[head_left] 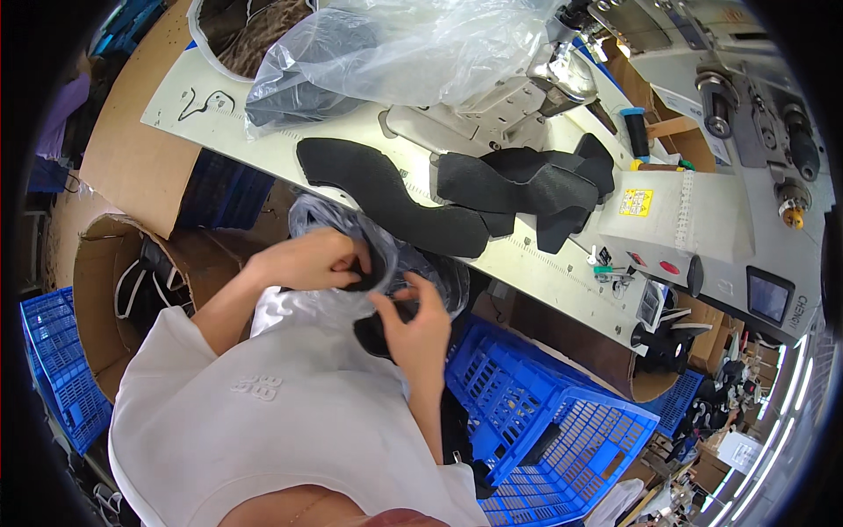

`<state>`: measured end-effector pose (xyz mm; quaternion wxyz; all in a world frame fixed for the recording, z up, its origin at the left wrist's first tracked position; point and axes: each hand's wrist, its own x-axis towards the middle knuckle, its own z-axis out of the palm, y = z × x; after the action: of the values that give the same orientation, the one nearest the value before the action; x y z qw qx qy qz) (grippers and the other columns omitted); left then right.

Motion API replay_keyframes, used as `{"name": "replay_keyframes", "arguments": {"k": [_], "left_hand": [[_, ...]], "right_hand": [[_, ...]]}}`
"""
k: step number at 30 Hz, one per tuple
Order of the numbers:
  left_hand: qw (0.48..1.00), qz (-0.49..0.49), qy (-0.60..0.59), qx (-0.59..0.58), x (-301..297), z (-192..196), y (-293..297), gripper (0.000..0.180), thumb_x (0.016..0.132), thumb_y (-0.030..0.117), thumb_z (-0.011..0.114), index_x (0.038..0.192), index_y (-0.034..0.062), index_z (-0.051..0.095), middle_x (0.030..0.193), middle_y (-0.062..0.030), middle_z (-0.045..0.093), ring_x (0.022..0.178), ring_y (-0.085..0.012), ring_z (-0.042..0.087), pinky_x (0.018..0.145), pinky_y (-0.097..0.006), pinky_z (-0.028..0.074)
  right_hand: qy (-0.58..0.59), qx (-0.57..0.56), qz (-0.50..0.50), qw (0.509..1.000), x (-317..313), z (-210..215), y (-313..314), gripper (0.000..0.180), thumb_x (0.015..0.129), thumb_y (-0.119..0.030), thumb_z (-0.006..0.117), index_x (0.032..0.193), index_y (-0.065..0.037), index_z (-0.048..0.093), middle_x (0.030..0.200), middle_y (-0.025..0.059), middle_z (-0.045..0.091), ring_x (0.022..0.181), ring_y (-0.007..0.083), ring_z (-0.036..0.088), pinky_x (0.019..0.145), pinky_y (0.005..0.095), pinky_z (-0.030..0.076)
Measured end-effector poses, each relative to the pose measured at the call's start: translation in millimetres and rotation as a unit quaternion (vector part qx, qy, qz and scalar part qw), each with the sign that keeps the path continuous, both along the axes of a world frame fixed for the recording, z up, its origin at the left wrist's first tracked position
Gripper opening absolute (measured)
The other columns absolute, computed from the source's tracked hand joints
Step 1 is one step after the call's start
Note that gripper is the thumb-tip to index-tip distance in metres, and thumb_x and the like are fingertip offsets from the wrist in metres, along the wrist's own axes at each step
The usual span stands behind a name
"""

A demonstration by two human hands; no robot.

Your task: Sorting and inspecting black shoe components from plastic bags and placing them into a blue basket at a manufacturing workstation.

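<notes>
Here I am, both hands low before my white shirt, working at an open clear plastic bag (309,213) just below the near edge of the tabletop (562,290). My left grip (320,259) has its fingers curled at the bag's mouth, over something dark; whether they're clamped on it, I can't tell. My right grip (418,327) shows thumb and forefinger tips apart, with a small black piece (371,338) right beside it; whether the hidden fingers hold it, I can't tell either.

Up ahead, a long curved black fabric piece (395,198) lies along the tabletop's near edge, between the bag and the machine's metal arm (492,119). To its right, black pieces (518,189) overlap in a heap, crowding up to the sewing machine (659,233). A larger plastic sheet (413,57) billows across the far side, and a bent black wire (206,101) lies at the left. Below, a blue crate (606,426) hems in my right, and a cardboard box (92,290) stands by my left elbow.
</notes>
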<state>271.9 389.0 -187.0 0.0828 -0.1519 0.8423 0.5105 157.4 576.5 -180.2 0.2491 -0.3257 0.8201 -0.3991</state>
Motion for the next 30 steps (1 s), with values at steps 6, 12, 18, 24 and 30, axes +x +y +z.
{"name": "replay_keyframes", "arguments": {"k": [6, 12, 18, 24, 30], "left_hand": [[0.986, -0.136, -0.093, 0.037, -25.3, -69.2, 26.1, 0.024, 0.078, 0.02, 0.067, 0.082, -0.0034, 0.068, 0.068, -0.0162, 0.061, 0.061, -0.0277, 0.059, 0.058, -0.041, 0.045], [0.987, -0.161, 0.027, 0.008, -10.4, -120.6, 74.4, 0.041, 0.08, 0.026, 0.067, 0.114, 0.0034, 0.062, 0.106, -0.0144, 0.065, 0.098, -0.0331, 0.062, 0.08, -0.044, 0.048], [0.959, -0.258, 0.051, -0.109, -15.1, -68.2, 105.8, 0.052, 0.081, 0.03, 0.069, 0.124, 0.0054, 0.053, 0.117, -0.0145, 0.059, 0.111, -0.0342, 0.057, 0.091, -0.045, 0.045], [0.99, -0.09, 0.11, -0.016, 0.8, 43.9, 62.3, 0.041, 0.095, 0.025, 0.061, 0.127, 0.0004, 0.054, 0.119, -0.0184, 0.062, 0.11, -0.0359, 0.061, 0.091, -0.04, 0.049], [0.97, -0.226, 0.088, 0.01, 17.1, 64.5, 63.3, 0.043, 0.089, 0.019, 0.063, 0.129, 0.0034, 0.055, 0.111, -0.0149, 0.064, 0.101, -0.0326, 0.064, 0.086, -0.042, 0.051]], "right_hand": [[-0.041, 0.001, 0.008, 0.999, 2.9, -24.5, 2.5, 0.023, 0.085, -0.015, 0.071, 0.102, -0.001, 0.064, 0.084, 0.0149, 0.067, 0.078, 0.0281, 0.067, 0.072, 0.0351, 0.051], [-0.375, -0.109, 0.231, 0.891, -0.7, 54.4, 40.3, 0.009, 0.081, 0.0, 0.07, 0.089, -0.002, 0.067, 0.081, 0.0015, 0.066, 0.076, 0.0082, 0.062, 0.071, 0.023, 0.047], [-0.303, -0.102, 0.006, 0.947, -11.7, 57.3, 57.8, 0.009, 0.083, -0.001, 0.069, 0.093, -0.003, 0.068, 0.079, -0.0006, 0.065, 0.072, 0.0052, 0.058, 0.065, 0.0214, 0.046], [-0.2, -0.134, -0.146, 0.959, -44.7, 50.5, 83.7, 0.009, 0.085, -0.003, 0.069, 0.093, -0.001, 0.065, 0.077, 0.0008, 0.063, 0.07, 0.0058, 0.056, 0.065, 0.0198, 0.042], [-0.144, -0.31, -0.31, 0.887, -11.4, 102.6, 51.5, 0.016, 0.089, -0.004, 0.062, 0.103, 0.003, 0.057, 0.086, 0.0081, 0.053, 0.056, 0.0075, 0.047, 0.051, 0.0212, 0.036]]}}
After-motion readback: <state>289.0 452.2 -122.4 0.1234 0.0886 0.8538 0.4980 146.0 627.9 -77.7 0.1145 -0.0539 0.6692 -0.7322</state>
